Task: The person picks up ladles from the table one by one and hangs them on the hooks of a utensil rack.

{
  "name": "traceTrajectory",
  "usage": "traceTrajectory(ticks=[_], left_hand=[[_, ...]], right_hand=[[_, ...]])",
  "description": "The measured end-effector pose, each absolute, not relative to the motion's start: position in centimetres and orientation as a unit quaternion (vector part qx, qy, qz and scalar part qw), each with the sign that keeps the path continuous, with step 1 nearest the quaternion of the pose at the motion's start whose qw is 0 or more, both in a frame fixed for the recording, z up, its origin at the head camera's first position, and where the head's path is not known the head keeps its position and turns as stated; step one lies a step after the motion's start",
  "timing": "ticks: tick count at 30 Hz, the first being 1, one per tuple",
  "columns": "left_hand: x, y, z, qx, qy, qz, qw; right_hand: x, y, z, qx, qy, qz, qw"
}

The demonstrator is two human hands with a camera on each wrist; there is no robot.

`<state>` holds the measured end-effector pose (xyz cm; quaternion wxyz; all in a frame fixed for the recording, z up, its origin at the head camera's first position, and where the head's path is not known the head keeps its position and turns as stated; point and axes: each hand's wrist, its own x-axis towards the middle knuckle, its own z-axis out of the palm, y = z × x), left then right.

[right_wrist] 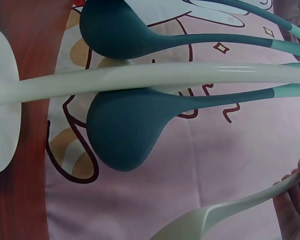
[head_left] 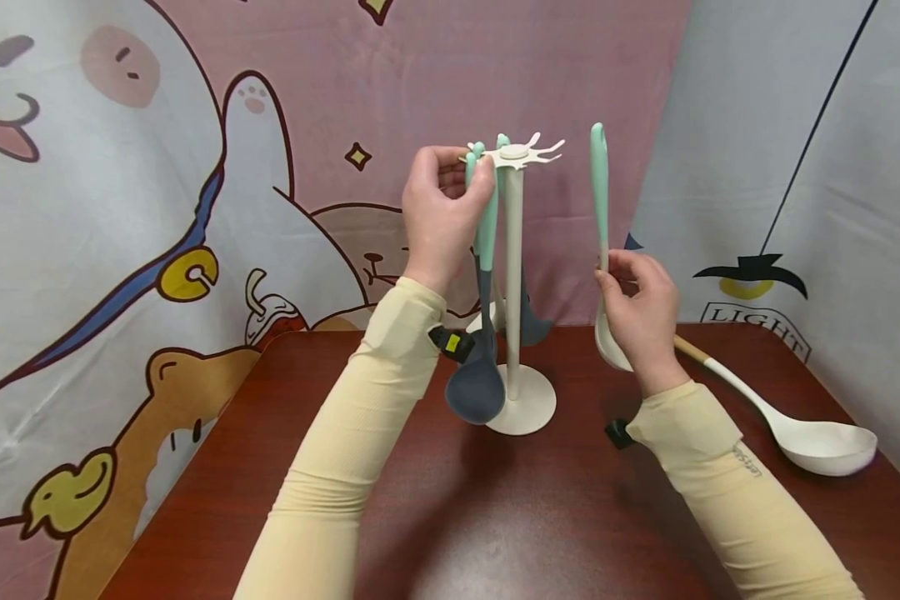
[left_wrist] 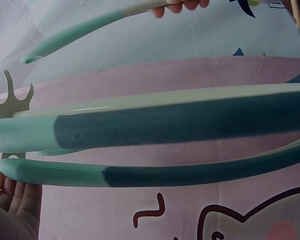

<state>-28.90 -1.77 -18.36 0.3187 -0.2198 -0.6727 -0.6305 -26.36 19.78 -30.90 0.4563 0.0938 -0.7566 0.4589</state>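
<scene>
A cream utensil rack (head_left: 514, 275) with a round base and hooked top stands on the table. Several mint-handled utensils hang from it, among them a dark ladle (head_left: 476, 392) at the front. My left hand (head_left: 446, 208) is up at the hooks and pinches a mint handle end (left_wrist: 20, 170) of a dark utensil between thumb and fingers. To the right of the rack, my right hand (head_left: 641, 312) grips a cream spoon (head_left: 600, 179) by its pale neck, mint handle upward. The spoon's head (right_wrist: 185, 227) points down, partly covered by the hand in the head view.
A large white ladle (head_left: 825, 446) with a wooden handle lies on the right of the dark red table (head_left: 270, 500). Behind the table hangs a printed cartoon cloth (head_left: 592, 67). Another dark utensil head (head_left: 534, 321) hangs behind the rack's pole.
</scene>
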Motion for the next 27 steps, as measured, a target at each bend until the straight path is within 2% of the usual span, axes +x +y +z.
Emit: traceTrajectory(ticks=[8,27], left_hand=[[-28.9,-1.8,-18.3,-0.219,-0.676,-0.627,0.320],[-29.0,-1.8,-18.3,-0.217,-0.673,-0.629,0.323]], right_hand=[[-26.5,19.1,-30.5,0.087,-0.744,0.467,0.469],[-26.7,17.8,-30.6,0.101,-0.764,0.473,0.427]])
